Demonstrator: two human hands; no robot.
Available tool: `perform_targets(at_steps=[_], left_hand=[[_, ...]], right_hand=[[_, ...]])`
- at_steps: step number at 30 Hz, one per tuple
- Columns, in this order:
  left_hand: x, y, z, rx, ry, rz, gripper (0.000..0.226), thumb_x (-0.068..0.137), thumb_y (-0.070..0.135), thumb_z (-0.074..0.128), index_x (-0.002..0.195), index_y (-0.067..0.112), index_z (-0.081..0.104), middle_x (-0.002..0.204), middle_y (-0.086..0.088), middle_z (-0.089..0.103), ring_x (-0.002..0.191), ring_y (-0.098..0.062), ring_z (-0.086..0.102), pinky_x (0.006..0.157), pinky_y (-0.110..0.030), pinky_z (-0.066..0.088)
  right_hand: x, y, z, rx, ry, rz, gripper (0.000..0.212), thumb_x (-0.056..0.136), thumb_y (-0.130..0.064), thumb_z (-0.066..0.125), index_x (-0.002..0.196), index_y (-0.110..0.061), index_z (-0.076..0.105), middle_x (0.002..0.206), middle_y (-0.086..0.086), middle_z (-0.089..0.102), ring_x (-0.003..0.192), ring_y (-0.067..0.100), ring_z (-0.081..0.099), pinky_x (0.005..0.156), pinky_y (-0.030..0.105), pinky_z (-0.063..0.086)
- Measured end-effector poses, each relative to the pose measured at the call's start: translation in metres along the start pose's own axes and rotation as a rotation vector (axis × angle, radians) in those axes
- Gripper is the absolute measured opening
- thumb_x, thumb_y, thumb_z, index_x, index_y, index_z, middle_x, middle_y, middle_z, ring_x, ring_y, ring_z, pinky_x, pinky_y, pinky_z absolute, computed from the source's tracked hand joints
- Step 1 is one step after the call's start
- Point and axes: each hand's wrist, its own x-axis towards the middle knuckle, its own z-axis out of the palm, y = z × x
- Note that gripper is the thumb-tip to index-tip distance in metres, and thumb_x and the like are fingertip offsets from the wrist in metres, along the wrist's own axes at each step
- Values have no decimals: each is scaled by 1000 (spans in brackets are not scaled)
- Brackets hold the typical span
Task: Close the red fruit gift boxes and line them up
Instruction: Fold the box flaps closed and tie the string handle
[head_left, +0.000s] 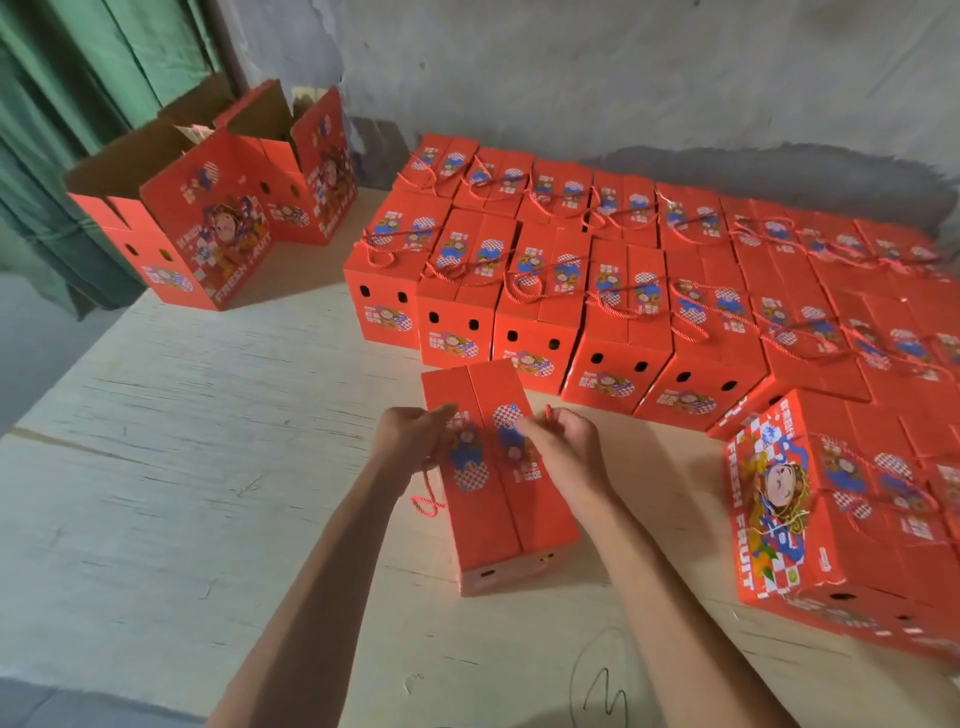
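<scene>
Hands, left (415, 431) and right (563, 441), pinch one box's (511, 525) cord (428, 499).

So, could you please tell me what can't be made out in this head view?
- Open boxes: contents hidden by their own walls.
- Rows of closed boxes: right end blurred, cut off by the frame edge.
- Box in hand: cord attachment hidden under left hand and right hand.

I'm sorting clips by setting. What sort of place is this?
Likely a small packing workroom: dozens of closed red cardboard fruit boxes in rows on a pale wooden worktable, two open-topped boxes waiting, against a rough, stained plaster wall.
</scene>
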Motion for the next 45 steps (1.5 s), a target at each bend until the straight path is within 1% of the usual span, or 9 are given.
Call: perform_targets(at_steps=[4, 7, 10, 13, 18, 22, 26, 31, 45], left_hand=[[-36, 61, -7, -128, -174, 242, 37, 95, 39, 70, 83, 6, 79, 77, -12, 76, 71, -24, 71, 62, -27, 59], [-45, 87, -8, 273, -55, 491, 45, 100, 43, 61, 76, 10, 79, 73, -14, 74, 69, -25, 71, 62, -30, 54], [-44, 84, -12, 451, 29, 609, 49, 104, 38, 57, 69, 7, 74, 66, -13, 70, 60, -24, 66, 56, -31, 47], [-26, 60, -13, 387, 115, 549, 43, 106, 34, 53, 82, 8, 77, 79, -14, 75, 72, -31, 70, 65, -38, 54], [-9, 9, 14, 285, 100, 280, 39, 108, 26, 42, 139, 5, 52, 137, -18, 58, 121, -36, 61, 96, -45, 53], [-14, -20, 50, 220, 142, 315, 20, 105, 18, 41, 118, 10, 54, 114, -11, 63, 102, -30, 59, 78, -36, 42], [-21, -12, 77, 126, 157, 405, 18, 105, 14, 38, 109, 25, 52, 92, 18, 58, 78, 1, 57, 61, -23, 38], [-21, 8, 108, 148, 56, 426, 20, 107, 17, 37, 117, 18, 54, 111, -5, 66, 98, -28, 64, 82, -44, 53], [-57, 53, 233, 190, -128, 539, 34, 108, 13, 40, 139, 4, 52, 130, -16, 63, 117, -33, 60, 92, -38, 49]], right_hand=[[-14, -43, 30, 72, -141, -93, 39, 84, -49, 59, 81, -12, 69, 74, 6, 72, 60, 21, 58, 60, 38, 45], [-18, -65, 46, 82, -221, -111, 46, 97, -54, 49, 80, -19, 72, 74, -1, 73, 71, 25, 68, 74, 42, 53], [-19, -75, 46, 69, -304, -79, 54, 103, -50, 48, 74, -9, 67, 56, -1, 63, 52, 20, 58, 66, 37, 54], [-15, -81, 37, 116, -187, -23, 35, 94, -30, 62, 63, -15, 60, 46, -5, 40, 41, 13, 37, 48, 25, 41], [-7, -86, 29, 80, -47, -87, 36, 90, -21, 57, 56, -12, 50, 47, -2, 39, 39, 14, 38, 53, 33, 41], [-8, -79, 15, 17, 44, -150, 41, 88, -26, 56, 60, 3, 46, 51, 8, 43, 43, 19, 45, 49, 30, 39], [-4, -81, -8, 47, 130, -148, 43, 85, -28, 56, 49, -8, 43, 45, 2, 42, 38, 18, 45, 51, 35, 42], [-5, -84, -40, 52, 205, -155, 43, 85, -29, 56, 46, -15, 43, 48, 4, 44, 42, 18, 47, 50, 34, 41], [1, -73, -171, 34, 437, -152, 39, 84, -27, 56, 57, -1, 45, 47, 3, 45, 41, 18, 49, 42, 23, 36]])
